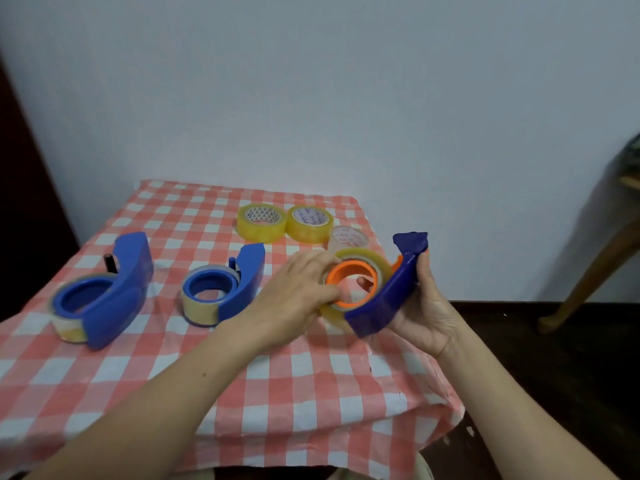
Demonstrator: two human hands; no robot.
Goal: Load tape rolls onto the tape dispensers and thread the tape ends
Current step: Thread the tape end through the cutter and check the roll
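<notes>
gripping dispenser point(381, 303) in right hand point(427, 306), cutter end pointing up-right, left hand point(298, 289) holding tape roll point(363, 255)

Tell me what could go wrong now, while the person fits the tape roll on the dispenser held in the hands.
1. The right hand holds the dispenser in the air near the table edge. A hard push from the left hand, which grips the tape roll, may knock it loose and drop it.
2. A right fingertip shows inside the orange hub and may get pinched.
</notes>
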